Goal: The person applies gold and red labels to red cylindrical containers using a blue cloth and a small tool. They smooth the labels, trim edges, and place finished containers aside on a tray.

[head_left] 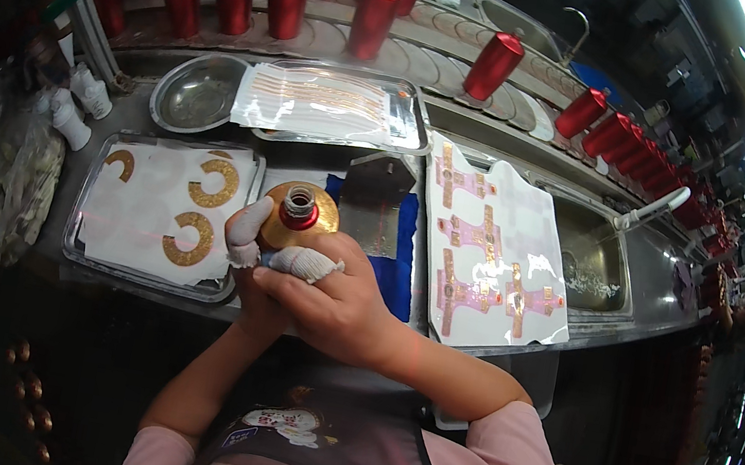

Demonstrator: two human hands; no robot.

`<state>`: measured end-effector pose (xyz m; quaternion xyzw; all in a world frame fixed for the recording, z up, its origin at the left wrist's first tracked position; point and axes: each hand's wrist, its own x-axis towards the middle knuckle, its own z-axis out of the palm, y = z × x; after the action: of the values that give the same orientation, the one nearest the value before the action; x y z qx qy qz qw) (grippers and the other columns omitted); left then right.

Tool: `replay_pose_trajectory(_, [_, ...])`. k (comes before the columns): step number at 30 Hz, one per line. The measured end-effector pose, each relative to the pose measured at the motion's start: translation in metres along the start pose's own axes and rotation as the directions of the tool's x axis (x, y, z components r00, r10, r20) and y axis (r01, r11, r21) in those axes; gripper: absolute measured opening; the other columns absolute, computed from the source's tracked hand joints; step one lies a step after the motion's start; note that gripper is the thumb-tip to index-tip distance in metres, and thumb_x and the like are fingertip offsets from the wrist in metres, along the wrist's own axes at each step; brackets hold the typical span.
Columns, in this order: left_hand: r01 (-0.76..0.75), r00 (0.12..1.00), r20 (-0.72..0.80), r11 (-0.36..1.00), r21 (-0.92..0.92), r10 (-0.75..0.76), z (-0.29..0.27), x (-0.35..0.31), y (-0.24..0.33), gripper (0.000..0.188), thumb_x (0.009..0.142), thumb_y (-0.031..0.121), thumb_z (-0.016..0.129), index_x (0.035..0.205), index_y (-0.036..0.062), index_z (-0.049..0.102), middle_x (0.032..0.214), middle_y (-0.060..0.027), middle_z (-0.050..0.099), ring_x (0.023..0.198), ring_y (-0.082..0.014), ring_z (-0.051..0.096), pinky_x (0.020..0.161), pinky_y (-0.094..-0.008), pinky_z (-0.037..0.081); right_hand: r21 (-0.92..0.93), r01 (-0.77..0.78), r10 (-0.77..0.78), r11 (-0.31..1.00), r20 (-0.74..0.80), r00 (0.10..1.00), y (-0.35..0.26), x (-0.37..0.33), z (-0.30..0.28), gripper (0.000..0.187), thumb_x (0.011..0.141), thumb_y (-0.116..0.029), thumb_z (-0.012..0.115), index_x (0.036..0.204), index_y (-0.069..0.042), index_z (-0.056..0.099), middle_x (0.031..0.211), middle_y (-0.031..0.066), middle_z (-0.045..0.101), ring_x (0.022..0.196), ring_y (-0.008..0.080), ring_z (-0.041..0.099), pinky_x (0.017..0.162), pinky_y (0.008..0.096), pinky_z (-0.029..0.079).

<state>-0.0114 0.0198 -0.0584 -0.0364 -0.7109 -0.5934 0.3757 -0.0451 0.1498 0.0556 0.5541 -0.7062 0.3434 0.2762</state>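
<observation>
Between my hands is a bottle with a clear threaded neck [300,202], seen from above. A gold ring-shaped sheet [322,212] lies round its shoulder, with red showing at the base of the neck. My left hand [254,247] closes on its left side, a white finger cover on one digit. My right hand [337,298] wraps its near side, white covers on its fingers. Most of the bottle's body is hidden below the hands. Left of them, gold C-shaped decals [188,239] lie on white paper in a metal tray [78,235].
At right, pink-and-gold decals [466,293] lie on a white sheet beside a sink [598,270] with a faucet [654,209]. Blue cloth [399,281] lies behind my hands. A steel bowl [198,95] and a strip-covered tray [414,131] stand farther back. Red bottles [494,66] line the conveyor.
</observation>
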Motion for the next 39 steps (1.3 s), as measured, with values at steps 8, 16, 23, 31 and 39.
replay_pose_trajectory(8, [-0.006, 0.998, -0.058, 0.999, 0.038, 0.008, -0.004, 0.012, 0.002, 0.084, 0.071, 0.024, 0.093, 0.140, 0.0086, 0.048, 0.131, -0.0150, 0.047, 0.119, -0.0300, 0.056, 0.100, -0.0407, 0.050, 0.242, -0.155, 0.171, 0.958, -0.046, 0.984, 0.002, 0.006, -0.007, 0.030, 0.068, 0.001, 0.081, 0.096, -0.009, 0.075, 0.089, 0.0063, 0.073, 0.082, 0.0279, 0.065, 0.073, 0.0372, 0.053])
replay_pose_trajectory(16, [-0.013, 0.996, 0.085, 0.991, 0.135, 0.001, -0.020, 0.028, 0.008, 0.091, 0.058, 0.026, 0.099, 0.135, 0.0091, 0.053, 0.130, -0.0139, 0.048, 0.115, -0.0305, 0.058, 0.097, -0.0400, 0.051, 0.403, -0.459, 0.514, 0.792, -0.033, 0.857, 0.016, -0.008, -0.007, 0.019, 0.081, -0.006, 0.081, 0.097, -0.003, 0.071, 0.088, 0.0119, 0.071, 0.080, 0.0237, 0.068, 0.075, 0.0308, 0.052])
replay_pose_trajectory(23, [-0.006, 0.952, 0.305, 0.998, 0.058, -0.012, -0.045, 0.056, 0.010, 0.090, 0.057, 0.023, 0.099, 0.134, 0.0094, 0.055, 0.128, -0.0135, 0.053, 0.117, -0.0297, 0.058, 0.099, -0.0393, 0.050, 0.498, -0.690, 0.715, 0.526, 0.181, 0.675, 0.086, -0.001, 0.012, 0.023, 0.087, -0.019, 0.080, 0.097, -0.002, 0.070, 0.089, 0.0021, 0.067, 0.082, 0.0085, 0.060, 0.077, 0.0238, 0.049])
replay_pose_trajectory(31, [0.105, 0.878, 0.478, 0.988, -0.117, -0.036, -0.065, 0.070, 0.011, 0.084, 0.065, 0.015, 0.096, 0.139, 0.0088, 0.055, 0.140, -0.0163, 0.054, 0.130, -0.0303, 0.055, 0.109, -0.0395, 0.045, 0.505, -0.701, 0.737, 0.504, 0.173, 0.654, 0.078, 0.025, 0.008, 0.021, 0.088, -0.017, 0.079, 0.099, -0.002, 0.070, 0.091, 0.0038, 0.068, 0.086, 0.0105, 0.063, 0.079, 0.0257, 0.052])
replay_pose_trajectory(39, [-0.236, 0.953, 0.252, 0.935, 0.267, 0.168, -0.052, 0.032, 0.008, 0.078, 0.079, 0.015, 0.086, 0.146, 0.0058, 0.046, 0.148, -0.0218, 0.042, 0.136, -0.0383, 0.047, 0.112, -0.0444, 0.042, 0.510, -0.739, 0.785, 0.440, 0.180, 0.593, 0.076, 0.016, 0.018, 0.025, 0.090, -0.021, 0.078, 0.101, -0.001, 0.069, 0.093, 0.0022, 0.066, 0.086, 0.0090, 0.060, 0.080, 0.0239, 0.049])
